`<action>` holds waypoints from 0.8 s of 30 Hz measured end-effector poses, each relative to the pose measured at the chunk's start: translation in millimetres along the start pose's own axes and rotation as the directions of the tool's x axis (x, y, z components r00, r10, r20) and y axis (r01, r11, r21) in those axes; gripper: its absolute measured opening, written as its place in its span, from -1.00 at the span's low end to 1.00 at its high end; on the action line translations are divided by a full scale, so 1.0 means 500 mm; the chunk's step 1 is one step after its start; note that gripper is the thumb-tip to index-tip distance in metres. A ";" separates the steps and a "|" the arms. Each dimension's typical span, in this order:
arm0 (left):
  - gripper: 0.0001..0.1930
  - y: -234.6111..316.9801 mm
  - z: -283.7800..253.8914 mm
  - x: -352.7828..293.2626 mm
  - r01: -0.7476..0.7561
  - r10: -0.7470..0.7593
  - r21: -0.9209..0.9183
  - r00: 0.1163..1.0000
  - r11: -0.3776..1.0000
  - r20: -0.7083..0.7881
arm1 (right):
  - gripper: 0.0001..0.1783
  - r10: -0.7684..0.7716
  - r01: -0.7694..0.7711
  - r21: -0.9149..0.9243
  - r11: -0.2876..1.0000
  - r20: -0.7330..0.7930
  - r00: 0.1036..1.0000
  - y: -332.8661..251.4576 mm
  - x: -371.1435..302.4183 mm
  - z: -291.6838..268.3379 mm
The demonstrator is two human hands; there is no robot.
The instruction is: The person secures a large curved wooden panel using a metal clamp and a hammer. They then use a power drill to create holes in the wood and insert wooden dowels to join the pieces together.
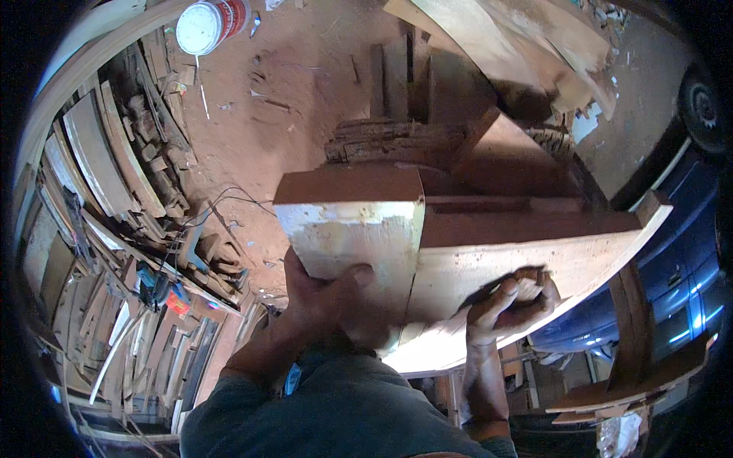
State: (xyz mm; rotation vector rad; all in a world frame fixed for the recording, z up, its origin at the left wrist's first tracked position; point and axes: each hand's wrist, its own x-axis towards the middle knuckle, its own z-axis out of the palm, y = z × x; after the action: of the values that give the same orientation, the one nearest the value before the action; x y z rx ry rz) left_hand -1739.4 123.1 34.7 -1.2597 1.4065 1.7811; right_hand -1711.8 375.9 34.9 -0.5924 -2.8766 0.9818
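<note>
1. From my end, I see the left hand (332, 301) at the left edge of a pale wooden block (347, 240), thumb apart from the fingers; much of it lies in shadow, so I cannot tell whether it pinches the wood.
2. The right hand (515, 305) is over the face of a long pale board (456, 271), fingers curled toward the thumb — I cannot tell whether anything is pinched between them.
3. The block and board sit side by side in front of the person's torso, a dark seam between them.
4. Beyond them, a rough, dark timber (393, 141) lies near the reddish floor (305, 84).
5. Farther out: scrap wood (99, 153) at left, a white tub (200, 30) at upper left — and a blue vehicle (584, 313) at right.
</note>
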 end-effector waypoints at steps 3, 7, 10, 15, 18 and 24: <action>-0.44 0.000 -0.007 0.001 0.028 -0.028 -0.030 1.000 0.999 -0.012 | -0.51 0.001 -0.001 0.046 0.999 0.002 1.000 0.001 0.001 0.001; -0.44 -0.004 -0.011 0.025 -0.016 0.016 -0.026 1.000 1.000 0.013 | -0.48 -0.045 0.048 0.039 0.998 -0.066 0.997 0.011 0.004 0.016; -0.46 -0.003 -0.006 0.039 -0.118 0.120 -0.038 0.992 0.992 0.046 | -0.51 -0.088 0.089 0.000 0.996 -0.097 0.991 0.017 0.003 0.022; -0.55 0.007 0.008 0.047 -0.224 0.243 -0.122 0.956 0.967 0.167 | -0.51 -0.107 0.101 -0.054 0.993 -0.119 0.987 0.019 0.001 0.026; -0.61 0.002 0.015 0.050 -0.300 0.325 -0.166 0.933 0.939 0.153 | -0.52 -0.093 0.098 0.039 0.994 -0.124 0.988 0.017 0.001 0.030; -0.61 -0.010 0.018 0.050 -0.359 0.378 -0.145 0.915 0.922 0.139 | -0.46 -0.109 0.110 -0.005 0.994 -0.187 0.976 0.016 0.002 0.039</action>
State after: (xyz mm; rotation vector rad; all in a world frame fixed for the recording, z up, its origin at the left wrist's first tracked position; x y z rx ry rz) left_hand -1748.7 129.7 10.1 -0.9156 1.5393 2.1928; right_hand -1713.1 370.6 14.4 -0.4910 -2.7079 0.8676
